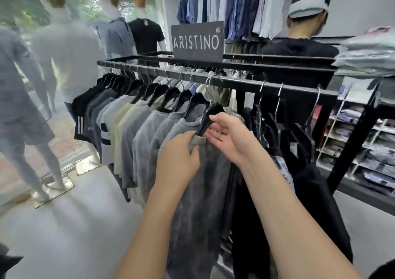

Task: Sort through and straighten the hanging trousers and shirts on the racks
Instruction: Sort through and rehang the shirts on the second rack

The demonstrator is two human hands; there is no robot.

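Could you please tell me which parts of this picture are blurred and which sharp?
Head view: the mannequins at left and the folded stack at right smear with blur; the sign, the left hand gripping the grey shirt and the right hand at the hanger read sharp; the floor glares pale.

Bright, even shop light, with daylight from the glazed front at upper left. Motion blur smears the white mannequins [62, 50] at left and the folded pale garments [367, 54] at right. The dark grey ARISTINO sign [197, 39] reads sharply. Wide-angle stretch skews the black metal rack [245, 84] towards the edges. Soft shadows lie on the pale floor [70, 225].
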